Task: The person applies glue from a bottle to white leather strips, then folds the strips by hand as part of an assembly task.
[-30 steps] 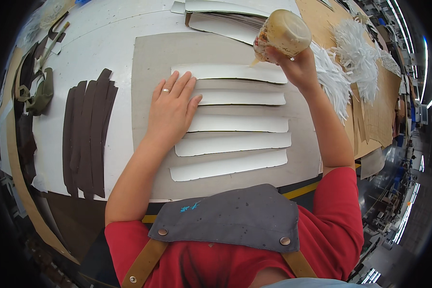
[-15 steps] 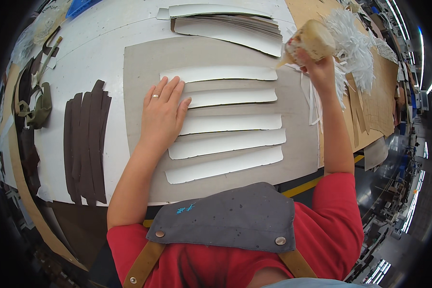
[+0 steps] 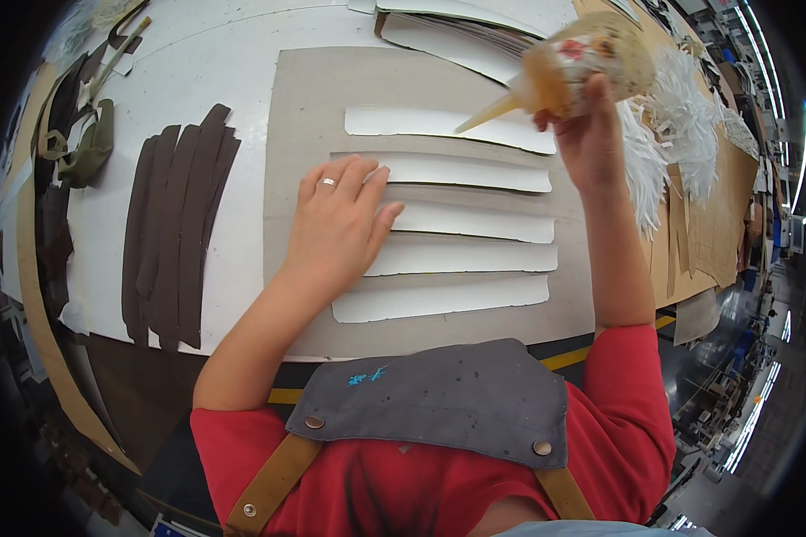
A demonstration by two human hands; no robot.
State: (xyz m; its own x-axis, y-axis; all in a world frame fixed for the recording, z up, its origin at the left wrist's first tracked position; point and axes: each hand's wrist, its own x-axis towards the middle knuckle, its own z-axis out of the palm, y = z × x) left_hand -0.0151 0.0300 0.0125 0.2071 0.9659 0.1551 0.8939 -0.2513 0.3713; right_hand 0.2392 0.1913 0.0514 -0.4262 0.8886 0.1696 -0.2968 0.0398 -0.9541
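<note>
My right hand (image 3: 593, 143) is wrapped round a squeeze bottle (image 3: 613, 55) with a yellowish, stained body. Tipped to the left, the bottle points its long tapered nozzle (image 3: 491, 115) down over the farthest white strip (image 3: 394, 122). Whether the tip touches that strip I cannot tell. My left hand (image 3: 336, 224) has its fingers stretched out, the fingertips at the left end of the second white strip (image 3: 466, 172). Its palm and wrist cover the left ends of nearer strips (image 3: 475, 257). All these strips lie side by side on a grey-beige sheet (image 3: 309, 98).
Dark brown strips (image 3: 175, 233) lie bunched on the white table (image 3: 242, 80) at left. A stack of white-faced pieces (image 3: 448, 40) is at the far side. Shredded white strips (image 3: 685, 125) rest on brown board (image 3: 734, 206) at right. An olive cloth item (image 3: 90, 152) lies far left.
The bottle has come left and its nozzle now hangs over the farthest strip. My left hand has shifted from that strip's end to the second one. The whole view has shifted slightly.
</note>
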